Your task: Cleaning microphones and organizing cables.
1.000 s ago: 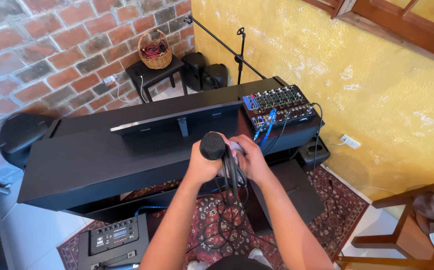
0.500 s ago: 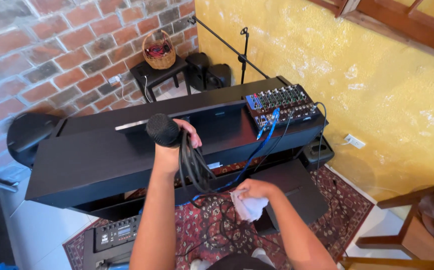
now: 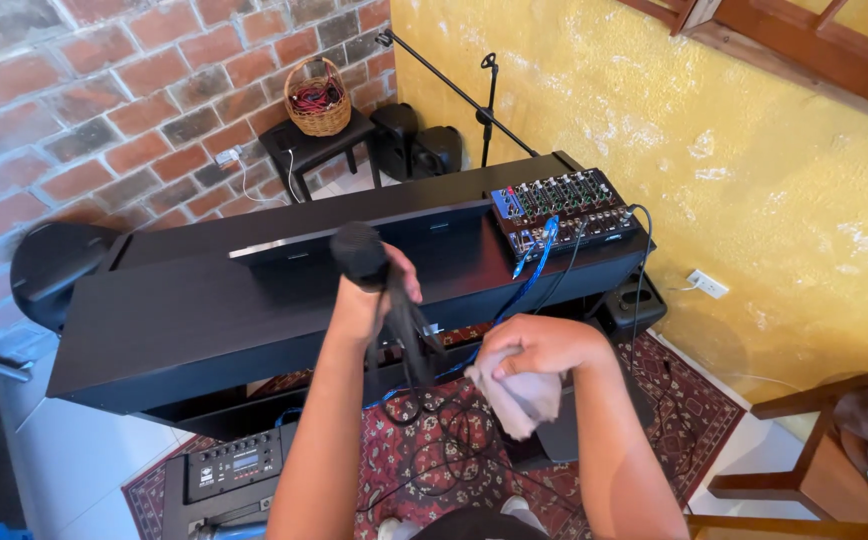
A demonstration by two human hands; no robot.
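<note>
Since half a second ago the left hand (image 3: 379, 290) has carried the microphone (image 3: 359, 255) a little rightward, and the right hand (image 3: 544, 350) has risen closer to it. The left hand is closed around the black microphone, held upright above the front edge of the piano (image 3: 254, 310), its black cable (image 3: 409, 335) hanging down from the hand. The right hand is closed on a crumpled white cloth (image 3: 519, 395), just right of the cable and apart from it. A mixer (image 3: 564, 205) sits at the piano's right end. A patterned rug (image 3: 434, 450) lies below.
</note>
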